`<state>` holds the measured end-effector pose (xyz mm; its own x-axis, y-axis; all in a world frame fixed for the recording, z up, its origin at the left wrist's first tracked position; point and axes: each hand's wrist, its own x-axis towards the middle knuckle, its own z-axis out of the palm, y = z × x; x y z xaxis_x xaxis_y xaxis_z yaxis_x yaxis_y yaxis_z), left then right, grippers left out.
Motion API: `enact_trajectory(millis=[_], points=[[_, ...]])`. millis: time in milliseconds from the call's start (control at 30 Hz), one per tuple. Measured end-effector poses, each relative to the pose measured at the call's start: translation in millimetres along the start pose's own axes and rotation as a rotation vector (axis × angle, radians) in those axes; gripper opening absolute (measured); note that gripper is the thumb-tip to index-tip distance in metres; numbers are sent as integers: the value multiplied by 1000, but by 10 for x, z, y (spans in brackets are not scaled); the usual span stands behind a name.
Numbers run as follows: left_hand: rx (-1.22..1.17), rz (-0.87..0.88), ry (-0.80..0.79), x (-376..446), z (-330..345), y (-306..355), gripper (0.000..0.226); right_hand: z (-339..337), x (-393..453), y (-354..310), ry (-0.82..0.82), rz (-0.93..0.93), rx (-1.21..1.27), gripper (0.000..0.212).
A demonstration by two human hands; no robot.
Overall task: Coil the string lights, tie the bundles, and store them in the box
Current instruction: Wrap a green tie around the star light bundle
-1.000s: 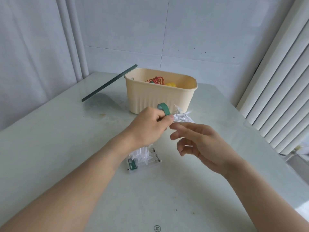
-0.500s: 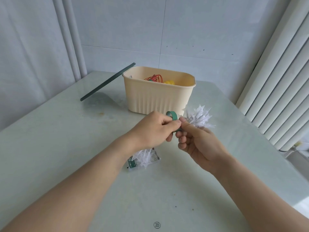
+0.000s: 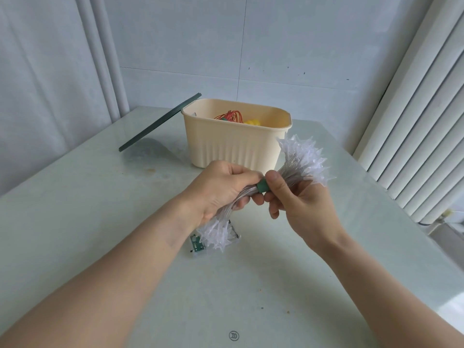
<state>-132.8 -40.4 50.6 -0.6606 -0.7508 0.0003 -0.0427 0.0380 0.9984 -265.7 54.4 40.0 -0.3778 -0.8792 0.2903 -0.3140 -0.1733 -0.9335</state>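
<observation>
Two bare hands meet above a pale tabletop (image 3: 88, 234), holding 1 bundle of clear string lights (image 3: 293, 172) w/ white star-shaped bulbs. The left hand (image 3: 221, 189) has its fingers curled round the bundle's wires, thumb on top. The right hand (image 3: 296, 199) pinches the wires just beside it, thumb tip on top and fingers curled beneath. Between the 2 hands, 1 green tie (image 3: 262, 186) is wrapped round the bundle's middle, touching both thumbs. One cluster of stars fans out up and to the right, past the right hand; a 2nd cluster hangs down below the left wrist, over 1 clear battery case (image 3: 200, 247) w/ a small green circuit board, which lies on the table. Star count can't be told, too many and too blurred. Behind the hands stands 1 cream ribbed box (image 3: 236, 149), open at the top, w/ 1 red wire coil (image 3: 229, 115) and 1 yellow item (image 3: 252, 121) inside. 1 dark green lid (image 3: 160, 125) leans on the box's left rim, lower edge on the table. White vertical slats (image 3: 414, 121) run down the right side.
</observation>
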Motion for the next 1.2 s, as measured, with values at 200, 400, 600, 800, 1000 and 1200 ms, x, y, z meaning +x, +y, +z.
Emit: enact_trajectory(millis=[200,400,600,800,1000,1200], points=[[-62,-80,27,20,8,-35,18,-13,21,62,4,-63,9,42],[37,-7,8,3,-21,-52,18,-1,34,90,24,-51,35,39],[248,119,79,-31,-8,-61,24,5,56,123,65,37,113,40],[418,146,-15,-81,-3,-20,40,-16,69,128,79,37,54,46],[466,144,-126,-49,-40,-40,43,-34,88,142,20,36,53,69],[255,153,-58,-3,-76,-21,43,-176,152,137,-150,62,31,52]])
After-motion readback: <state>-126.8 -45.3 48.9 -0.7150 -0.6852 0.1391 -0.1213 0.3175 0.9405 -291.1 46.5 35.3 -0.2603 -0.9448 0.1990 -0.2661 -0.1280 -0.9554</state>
